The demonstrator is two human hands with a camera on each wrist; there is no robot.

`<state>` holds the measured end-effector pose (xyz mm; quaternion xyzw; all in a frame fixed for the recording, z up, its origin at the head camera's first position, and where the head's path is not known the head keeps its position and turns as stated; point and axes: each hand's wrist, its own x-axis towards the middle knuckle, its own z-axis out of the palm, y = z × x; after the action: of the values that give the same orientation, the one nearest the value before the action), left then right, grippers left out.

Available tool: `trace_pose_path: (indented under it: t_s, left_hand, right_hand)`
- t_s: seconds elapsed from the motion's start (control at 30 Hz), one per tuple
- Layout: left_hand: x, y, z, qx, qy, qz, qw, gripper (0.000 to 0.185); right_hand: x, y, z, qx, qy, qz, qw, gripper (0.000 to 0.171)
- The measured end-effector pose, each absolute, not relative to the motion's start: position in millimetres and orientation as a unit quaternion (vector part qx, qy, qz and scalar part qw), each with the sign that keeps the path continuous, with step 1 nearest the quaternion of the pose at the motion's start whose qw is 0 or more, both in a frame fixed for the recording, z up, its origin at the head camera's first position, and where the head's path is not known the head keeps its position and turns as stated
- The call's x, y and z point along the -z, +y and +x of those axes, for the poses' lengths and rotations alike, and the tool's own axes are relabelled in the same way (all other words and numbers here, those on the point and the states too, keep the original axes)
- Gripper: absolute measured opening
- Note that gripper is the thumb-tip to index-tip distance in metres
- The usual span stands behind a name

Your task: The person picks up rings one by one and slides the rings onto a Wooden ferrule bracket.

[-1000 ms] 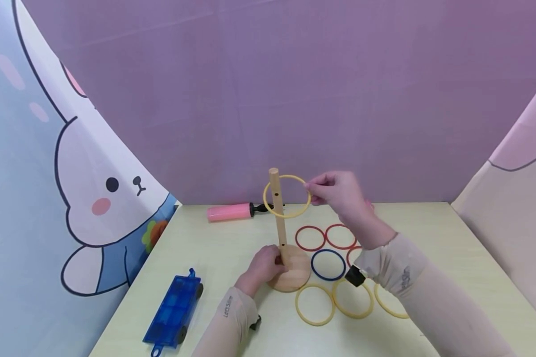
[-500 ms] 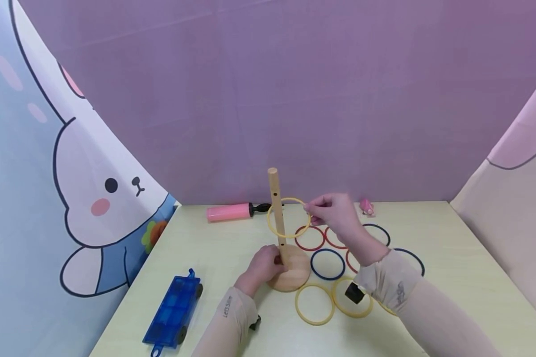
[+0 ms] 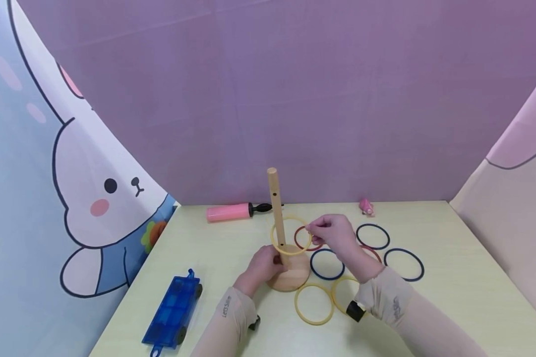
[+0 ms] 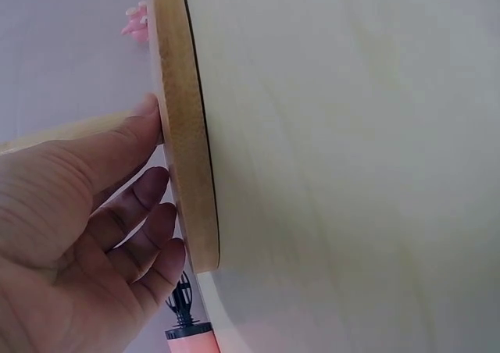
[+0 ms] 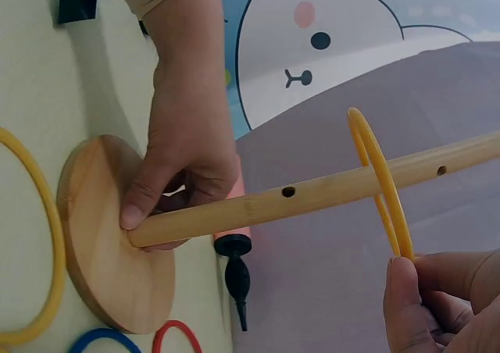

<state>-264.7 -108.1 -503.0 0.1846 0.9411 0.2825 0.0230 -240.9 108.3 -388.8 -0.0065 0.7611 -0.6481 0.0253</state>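
Observation:
A wooden ring-toss stand has a round base point(image 3: 296, 277) and an upright post point(image 3: 276, 208) with small holes. My left hand point(image 3: 262, 265) holds the foot of the post, its thumb and fingers around it just above the base. Between thumb and fingertips, my right hand point(image 3: 336, 235) pinches the edge of a yellow ring point(image 5: 391, 193). That ring encircles the post point(image 5: 336, 187) without resting on the base, as the right wrist view shows. In the left wrist view, the left thumb point(image 4: 129, 138) lies along the post against the base's upper face.
Loose yellow rings point(image 3: 314, 325), blue rings point(image 3: 404, 249) and red rings lie right of the stand, some partly hidden by the right arm. A pink hand pump point(image 3: 229, 212) and small pink figure point(image 3: 366, 207) lie at the back. A blue toy trailer point(image 3: 171, 312) stands at left.
My right hand has moved down, lowering the yellow ring along the post from near its top to its lower part. The left hand has stayed at the post's foot.

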Motion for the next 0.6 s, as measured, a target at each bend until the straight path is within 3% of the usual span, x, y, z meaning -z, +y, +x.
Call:
trace_pose_path:
  t_s: [0.6]
  left_hand:
    - [506.4, -108.8, -264.7, -0.317, 0.935, 0.155, 0.039, 0.032]
  right_hand:
    - [437.4, 105.5, -240.3, 0.646, 0.763, 0.028, 0.006, 0.01]
